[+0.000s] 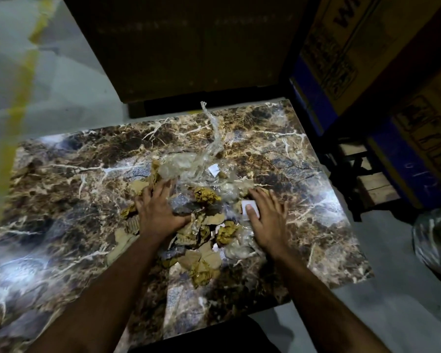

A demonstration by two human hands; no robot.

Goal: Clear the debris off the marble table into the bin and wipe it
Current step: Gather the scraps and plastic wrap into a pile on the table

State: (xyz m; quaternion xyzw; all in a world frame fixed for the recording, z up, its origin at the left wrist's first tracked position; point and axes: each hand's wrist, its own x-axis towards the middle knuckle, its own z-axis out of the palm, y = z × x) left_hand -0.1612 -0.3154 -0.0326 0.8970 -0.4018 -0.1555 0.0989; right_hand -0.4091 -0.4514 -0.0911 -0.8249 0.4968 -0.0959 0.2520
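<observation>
- Marble bench (61, 200): dark brown slab with white veins, fills most of the view, glare patches at left and right edges.
- Cardboard boxes (382, 59): stacked far right, blue band and black print; another big brown box (189, 47) stands at the far edge of the bench.
- Grey floor (61, 72) on the far left, with a blurred yellow strip (21, 98) running across it.
- Clear plastic bag (433, 240) at the right edge, off the bench; contents can't be made out.
- Debris pile (201, 225): torn brown cardboard scraps, yellowish crumpled bits and clear plastic wrap, heaped mid-bench between both hands. One twisted strand of wrap (214, 133) sticks up toward the far side.
- Left hand (158, 210): palm down on the left side of the pile, fingers spread, pressing on cardboard and wrap.
- Right hand (265, 215): palm down on the right side of the pile, fingers spread; thumb lies on a small white card (250, 208).
- Small white paper scrap (213, 170) on the far side of the pile.
</observation>
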